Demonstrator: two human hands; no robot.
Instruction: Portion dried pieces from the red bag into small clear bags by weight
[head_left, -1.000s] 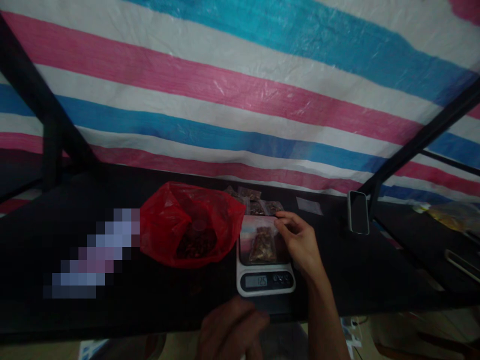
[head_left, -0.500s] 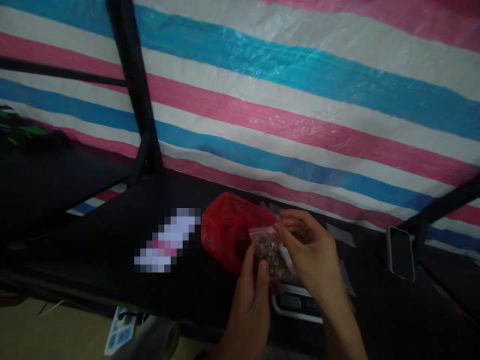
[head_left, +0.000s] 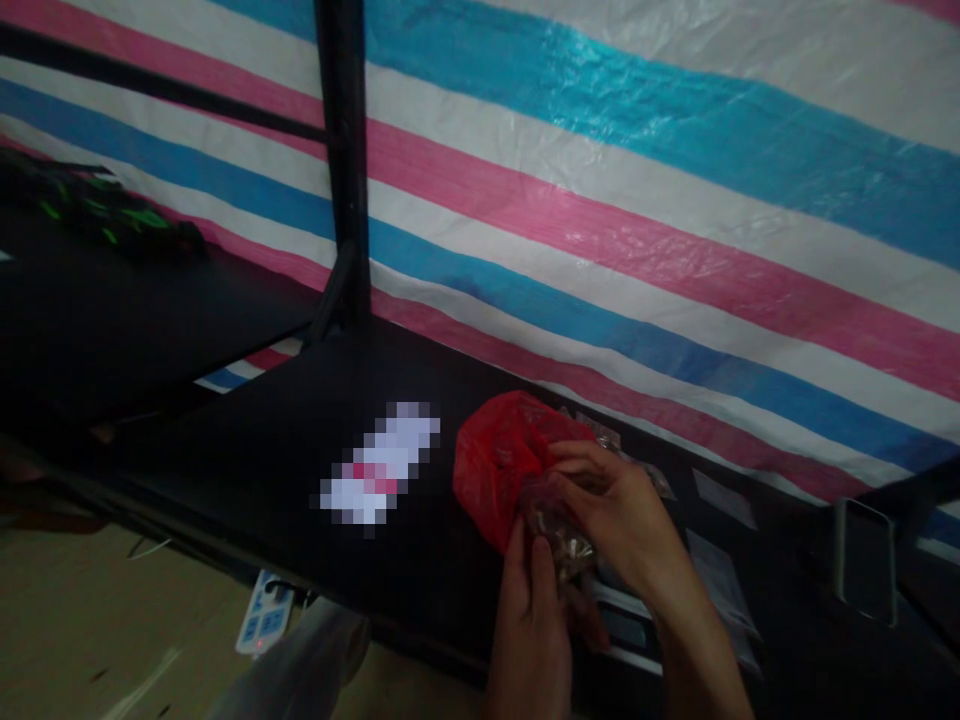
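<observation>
Both my hands hold one small clear bag point(head_left: 556, 528) of brownish bits above the black table's front edge. My left hand point(head_left: 534, 610) pinches its lower part from below. My right hand point(head_left: 619, 510) grips its top edge, fingers curled over it. A red plastic bag point(head_left: 501, 462) of dark pieces lies on the table just behind and left of the hands. The white scale point(head_left: 619, 625) sits under my right wrist, mostly hidden. Several small filled bags point(head_left: 652, 478) lie behind the hands by the wall.
A black table point(head_left: 247, 440) runs along a pink, blue and white striped tarp point(head_left: 615, 200). A black frame post point(head_left: 345, 170) stands behind it. A phone point(head_left: 866, 560) leans at the right. Flat empty bags point(head_left: 721, 495) lie right of the hands. A power strip point(head_left: 264, 620) is on the floor.
My right hand lifted the small bag off the scale and my left hand rose to take its lower part. The view swung left and down.
</observation>
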